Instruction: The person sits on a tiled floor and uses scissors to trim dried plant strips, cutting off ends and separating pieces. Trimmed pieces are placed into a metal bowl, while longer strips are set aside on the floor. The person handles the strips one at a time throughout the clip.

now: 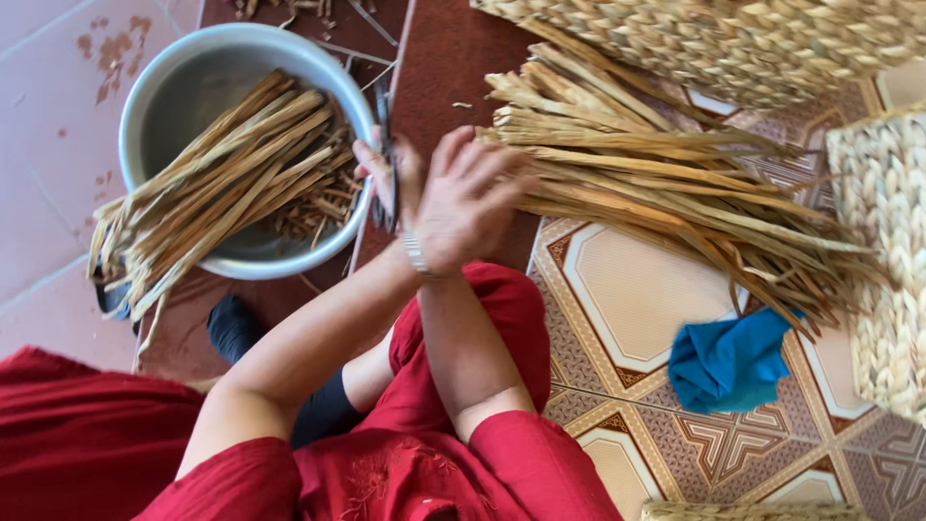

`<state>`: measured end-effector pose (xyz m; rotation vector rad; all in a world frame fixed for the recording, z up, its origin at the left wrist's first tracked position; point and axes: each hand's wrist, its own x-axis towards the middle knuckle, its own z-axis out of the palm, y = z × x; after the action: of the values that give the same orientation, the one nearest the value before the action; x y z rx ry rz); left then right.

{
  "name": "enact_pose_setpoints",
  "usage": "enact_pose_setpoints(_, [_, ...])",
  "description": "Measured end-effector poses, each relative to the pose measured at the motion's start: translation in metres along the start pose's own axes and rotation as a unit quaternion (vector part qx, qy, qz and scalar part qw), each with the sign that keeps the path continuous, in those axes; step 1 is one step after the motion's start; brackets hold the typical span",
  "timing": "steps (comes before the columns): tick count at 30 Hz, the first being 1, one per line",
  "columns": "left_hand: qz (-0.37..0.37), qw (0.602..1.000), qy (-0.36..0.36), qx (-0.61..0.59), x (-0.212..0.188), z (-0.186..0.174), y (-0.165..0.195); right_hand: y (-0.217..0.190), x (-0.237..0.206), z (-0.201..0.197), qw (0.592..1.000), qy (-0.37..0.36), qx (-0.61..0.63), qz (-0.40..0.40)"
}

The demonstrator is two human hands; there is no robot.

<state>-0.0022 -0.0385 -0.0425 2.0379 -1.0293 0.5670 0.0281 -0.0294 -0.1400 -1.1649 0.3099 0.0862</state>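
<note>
Her left hand (386, 174) gripped one pair of scissors (387, 159); the right hand (468, 198) lay loosely curled over it, empty. One metal bowl (154, 96) and one blue cloth (730, 359) sat nearby.

Basin (154, 87): dull grey metal, smooth, matt sheen. Strips in basin (222, 183) and loose bundle (656, 183): dry plant fibre, straw-coloured, rough. Baskets (887, 251): coarse woven fibre. Rag (728, 362): soft blue cloth. Floor tiles (637, 289): glazed, patterned, slightly glossy. Sleeves (521, 463): red matt cloth.
</note>
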Motion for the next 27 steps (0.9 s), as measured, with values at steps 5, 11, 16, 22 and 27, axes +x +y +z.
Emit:
enact_pose_setpoints(5, [-0.219,0.963,0.139,0.075,-0.095,-0.112,-0.083,0.019,0.014,-0.001,0.999,-0.017,-0.023,-0.028])
enact_pose_setpoints(11, [-0.402,0.88,0.045,0.248,-0.202,-0.174,-0.161,0.015,0.011,0.014,0.993,-0.039,-0.111,-0.013])
enact_pose_setpoints(16, [-0.441,0.819,-0.098,0.354,-0.228,-0.168,-0.171,0.014,0.01,0.022,0.987,-0.072,-0.139,-0.017])
enact_pose_setpoints(22, [-0.477,0.832,-0.034,0.28,-0.228,-0.172,-0.176,0.014,0.01,0.024,0.978,-0.071,-0.194,-0.021])
enact_pose_setpoints(27, [-0.461,0.875,0.084,0.121,-0.223,-0.172,-0.162,0.011,0.005,0.032,0.949,-0.136,-0.283,-0.029])
